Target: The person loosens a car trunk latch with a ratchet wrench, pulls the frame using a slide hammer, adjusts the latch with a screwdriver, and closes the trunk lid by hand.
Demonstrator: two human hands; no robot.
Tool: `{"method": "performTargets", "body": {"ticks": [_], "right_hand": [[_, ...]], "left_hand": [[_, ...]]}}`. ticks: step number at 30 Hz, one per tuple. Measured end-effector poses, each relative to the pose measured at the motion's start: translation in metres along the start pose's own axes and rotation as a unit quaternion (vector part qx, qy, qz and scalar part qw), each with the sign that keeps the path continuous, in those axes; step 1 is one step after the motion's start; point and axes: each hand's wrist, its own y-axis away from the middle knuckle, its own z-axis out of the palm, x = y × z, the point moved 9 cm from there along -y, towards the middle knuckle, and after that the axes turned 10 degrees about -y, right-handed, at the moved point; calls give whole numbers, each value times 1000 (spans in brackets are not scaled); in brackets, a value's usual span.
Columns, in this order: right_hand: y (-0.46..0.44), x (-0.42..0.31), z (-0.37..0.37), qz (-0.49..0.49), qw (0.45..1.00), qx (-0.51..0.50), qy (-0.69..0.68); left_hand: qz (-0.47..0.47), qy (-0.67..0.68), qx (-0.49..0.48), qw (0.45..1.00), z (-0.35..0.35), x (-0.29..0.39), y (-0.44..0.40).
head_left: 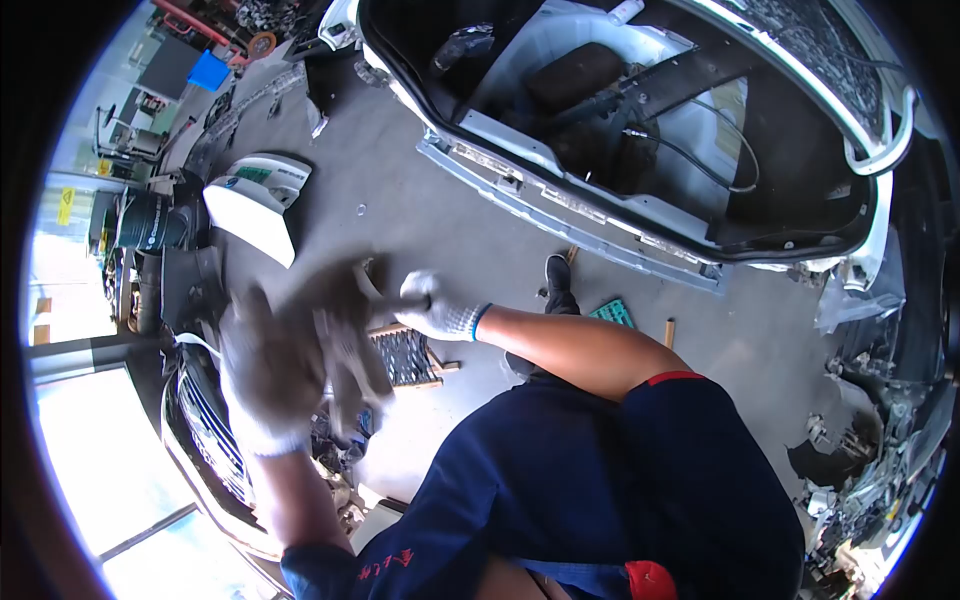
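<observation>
My right hand (435,305), in a white knitted glove with a blue cuff, is closed on one end of a dark grey cloth-like item (345,360). Blurred by motion, the item has finger-like strips hanging down and looks like a glove. My left hand (265,365), also gloved, is at its left side and strongly smeared, so its fingers cannot be made out. Below the hands, a low stool with a dark woven seat (405,357) stands on the floor.
Ahead is a white car body (560,160) with an open rear compartment and exposed crossbar. A white panel (250,210) lies at left, above a grille (208,425). A green tray (614,313) is near a dark shoe (558,272). Scrap parts (850,450) are heaped at right.
</observation>
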Motion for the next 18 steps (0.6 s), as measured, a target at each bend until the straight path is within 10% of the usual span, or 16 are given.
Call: {"method": "performTargets", "body": {"ticks": [2, 10, 14, 18], "right_hand": [[7, -47, -39, 272, 949, 85, -136], [78, 35, -72, 358, 555, 371, -653], [110, 69, -63, 433, 472, 377, -670], [105, 80, -72, 421, 462, 351, -697]], "left_hand": [[-16, -28, -29, 999, -36, -9, -44], [-160, -153, -2, 975, -118, -190, -44], [-318, -435, 70, 840, -70, -153, -38], [-343, -353, 87, 866, -47, -146, -48]]}}
